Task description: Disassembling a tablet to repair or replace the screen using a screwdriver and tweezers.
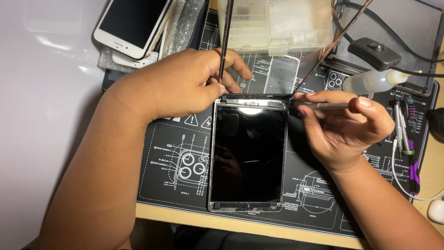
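A big black work mat (185,194) with white drawings lies under everything. A dark tablet (248,157) rests flat in the middle of it, its top edge opened up. At the tablet's top left corner, the left hand (185,83) pinches a thin lifted strip (225,41). At the top right corner, the right hand (344,129) grips a small screwdriver (323,106), tip on the edge. I think it works best to hold the strip steady and press the tip gently.
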